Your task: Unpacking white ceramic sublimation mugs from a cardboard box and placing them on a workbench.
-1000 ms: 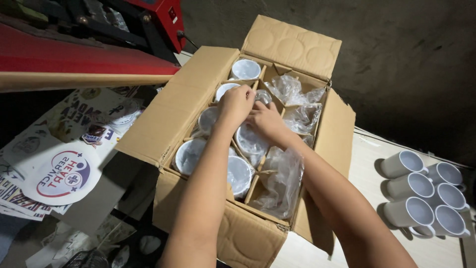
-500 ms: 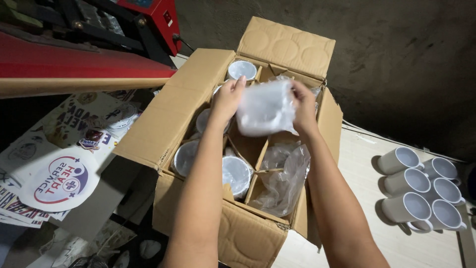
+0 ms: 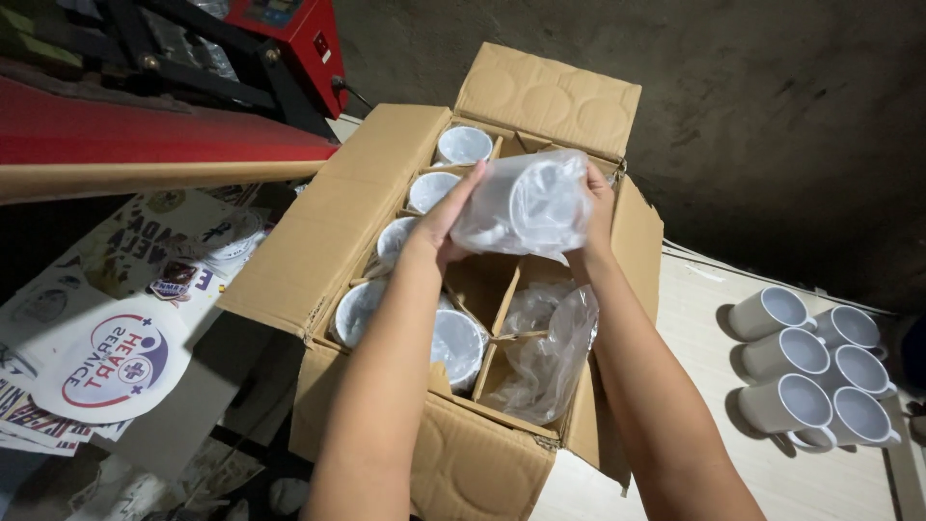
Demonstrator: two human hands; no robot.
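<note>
Up comes the wrapped mug (image 3: pixel 526 205), higher than a second ago! Below it sits our open cardboard box (image 3: pixel 386 203) of mugs; our left hand (image 3: pixel 446 217) and right hand (image 3: pixel 590 224) grasp the plastic-bagged mug from both sides above the dividers.

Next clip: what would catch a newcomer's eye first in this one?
At centre, the left hand and right hand hold a white mug in a clear plastic bag above an open cardboard box. The box's divider cells hold more white mugs on the left side and loose plastic bags on the right. Five unwrapped mugs lie clustered on the pale surface at far right.
</note>
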